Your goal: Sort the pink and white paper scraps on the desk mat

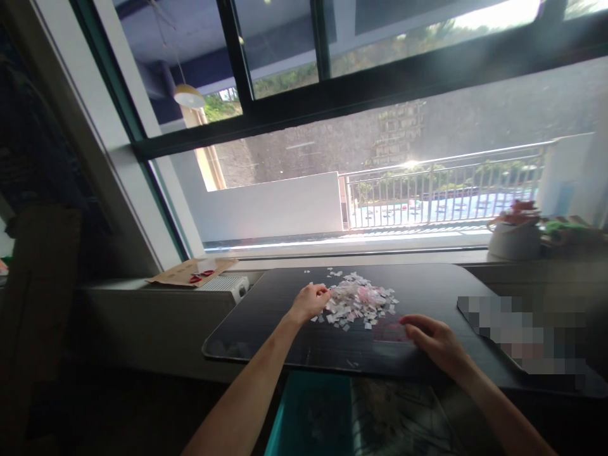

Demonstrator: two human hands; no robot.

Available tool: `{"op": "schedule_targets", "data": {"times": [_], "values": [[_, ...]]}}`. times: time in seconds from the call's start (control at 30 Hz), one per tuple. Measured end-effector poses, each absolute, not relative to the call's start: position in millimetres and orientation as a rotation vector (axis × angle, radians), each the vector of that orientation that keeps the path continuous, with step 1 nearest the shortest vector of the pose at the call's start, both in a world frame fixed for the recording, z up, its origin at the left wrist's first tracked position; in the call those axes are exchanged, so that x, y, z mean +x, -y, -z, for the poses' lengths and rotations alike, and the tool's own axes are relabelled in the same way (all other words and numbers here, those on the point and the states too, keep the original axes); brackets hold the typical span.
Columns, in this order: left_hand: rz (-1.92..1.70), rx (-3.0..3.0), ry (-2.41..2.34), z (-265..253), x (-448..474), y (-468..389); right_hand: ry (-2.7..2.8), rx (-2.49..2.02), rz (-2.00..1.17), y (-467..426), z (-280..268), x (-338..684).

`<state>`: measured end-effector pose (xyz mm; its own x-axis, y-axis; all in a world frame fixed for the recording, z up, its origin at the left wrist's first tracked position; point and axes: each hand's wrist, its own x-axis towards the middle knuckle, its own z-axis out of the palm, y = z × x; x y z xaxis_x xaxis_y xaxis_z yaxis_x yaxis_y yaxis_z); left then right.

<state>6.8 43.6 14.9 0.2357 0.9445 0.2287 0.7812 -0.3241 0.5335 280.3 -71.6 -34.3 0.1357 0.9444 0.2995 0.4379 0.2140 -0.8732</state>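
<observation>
A heap of small white and pinkish paper scraps [358,299] lies on the dark tabletop [285,342]. My left hand [311,301] is at the heap's left edge, its fingers curled together; anything between the fingertips is hidden. To the right of the heap, my right hand [434,339] pinches the edge of a flat, see-through plastic piece with pink markings [390,332]. This piece is low over or on the table, and its exact kind is unclear. Several loose scraps are scattered around the heap.
Behind the table runs a window sill with a pale planter [515,237] at right. Brown paper [192,272] with red-handled scissors [202,276] lies at left, beside a white radiator [223,285]. A teal container [313,415] stands below the table's front edge.
</observation>
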Motion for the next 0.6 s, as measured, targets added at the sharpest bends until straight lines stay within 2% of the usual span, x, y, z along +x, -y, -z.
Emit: {"op": "schedule_targets", "data": {"times": [0.3,0.6], "values": [[-0.981,2.29,-1.884,24.4,-27.6,-34.5,1.494,-1.41,-0.501,50.0,37.4,273.5],[-0.807,2.454,-1.986,37.9,-24.6,-18.7,1.536,-1.406,-0.532,58.4,34.1,272.2]]}}
